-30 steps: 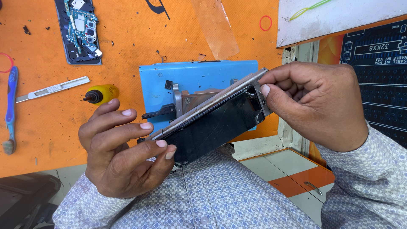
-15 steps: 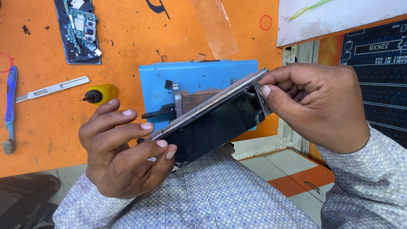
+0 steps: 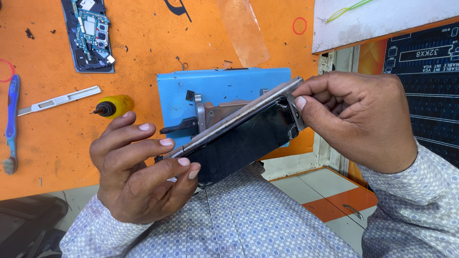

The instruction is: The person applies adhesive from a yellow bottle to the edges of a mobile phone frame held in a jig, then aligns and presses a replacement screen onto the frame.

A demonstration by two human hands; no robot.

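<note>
A smartphone (image 3: 239,136) with a dark glass screen and a silver metal frame is held tilted over my lap, its far end raised to the right. My left hand (image 3: 136,172) grips its lower end, fingers curled over the frame edge. My right hand (image 3: 356,117) pinches the upper corner, with a small thin metal blade (image 3: 295,113) between thumb and forefinger pressed at the screen's edge. Behind the phone sits a blue clamp fixture (image 3: 224,91) with a black lever.
On the orange mat (image 3: 143,52) lie an opened phone with its circuit board showing (image 3: 88,33), a silver cutter (image 3: 57,100), a small yellow bottle (image 3: 112,106), a blue brush (image 3: 12,122) and a clear plastic strip (image 3: 241,31). A drawer unit (image 3: 330,191) stands below right.
</note>
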